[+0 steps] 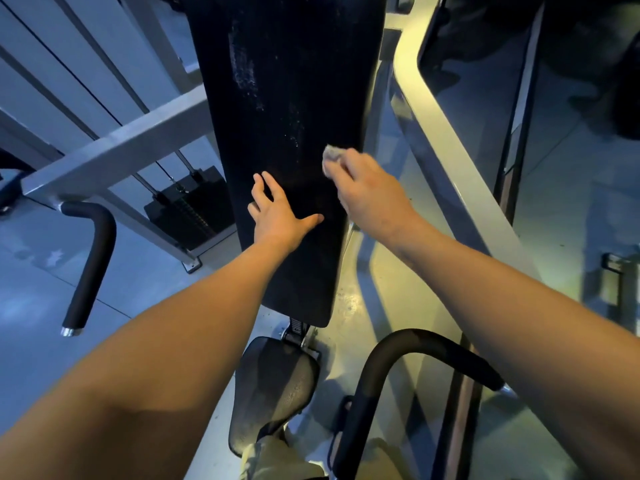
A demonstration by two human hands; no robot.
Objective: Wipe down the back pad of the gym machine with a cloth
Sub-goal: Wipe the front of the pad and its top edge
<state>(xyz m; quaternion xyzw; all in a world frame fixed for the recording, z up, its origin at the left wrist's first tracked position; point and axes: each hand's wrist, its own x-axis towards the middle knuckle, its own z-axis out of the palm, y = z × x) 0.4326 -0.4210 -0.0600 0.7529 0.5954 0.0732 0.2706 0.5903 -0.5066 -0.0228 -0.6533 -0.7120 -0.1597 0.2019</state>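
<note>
The long black back pad (287, 109) runs down the middle of the view, with whitish streaks on its upper half. My left hand (277, 209) rests flat on the pad's lower left part, fingers spread. My right hand (367, 188) grips a small crumpled grey cloth (331, 157) and holds it against the pad near its right edge, just below the streaks. Most of the cloth is hidden inside my fist.
A black seat pad (277, 386) sits below the back pad. Padded black handles stand at the left (88, 265) and lower right (408, 355). Grey frame bars (117, 154) and a weight stack (188, 209) are on the left; a pale frame tube (446, 140) runs along the right.
</note>
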